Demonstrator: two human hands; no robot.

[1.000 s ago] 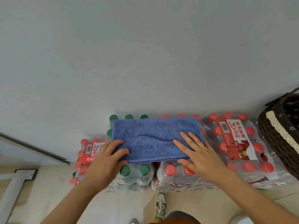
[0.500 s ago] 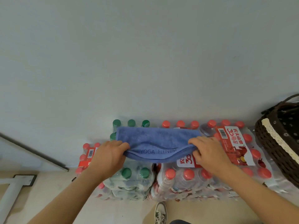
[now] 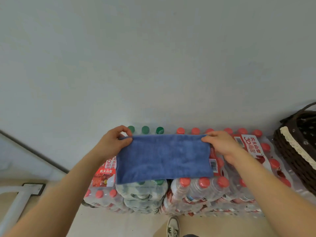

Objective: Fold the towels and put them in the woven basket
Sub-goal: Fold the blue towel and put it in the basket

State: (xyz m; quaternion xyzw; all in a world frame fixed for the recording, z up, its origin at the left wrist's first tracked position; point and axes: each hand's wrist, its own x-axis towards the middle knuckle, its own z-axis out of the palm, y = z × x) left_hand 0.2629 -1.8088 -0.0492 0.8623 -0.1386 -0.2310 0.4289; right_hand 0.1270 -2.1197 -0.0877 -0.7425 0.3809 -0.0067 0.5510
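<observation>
**Q:** Where is the towel, and how is it held?

**A:** The blue towel (image 3: 164, 158) lies at the centre of the frame, spread across the caps of the shrink-wrapped water bottle packs (image 3: 196, 190). The left hand (image 3: 112, 142) pinches the far left corner between thumb and fingers. The right hand (image 3: 222, 144) pinches the far right corner in the same way. Both grips are clamped on cloth.

**Q:** How is it expected to handle?

**A:** It is judged light, soft and limp, so it should sag wherever it is unsupported. The plush pile should resist slipping, and the towel is not fragile. Corners and folded edges are the recommended holds. For transfer to the woven basket (image 3: 295, 151) at the right edge of the frame, all layers should be clamped together, or the fold is likely to open. The caps give an uneven base for pressing creases.

**Q:** What writing is legible?

**A:** No lettering shows on the towel's upper face. The red label (image 3: 106, 171) left of the towel reads "农夫山泉". The right-hand label (image 3: 251, 146) carries "30 周年" and the same brand characters, rotated. The barcode digits are too small to read.
</observation>
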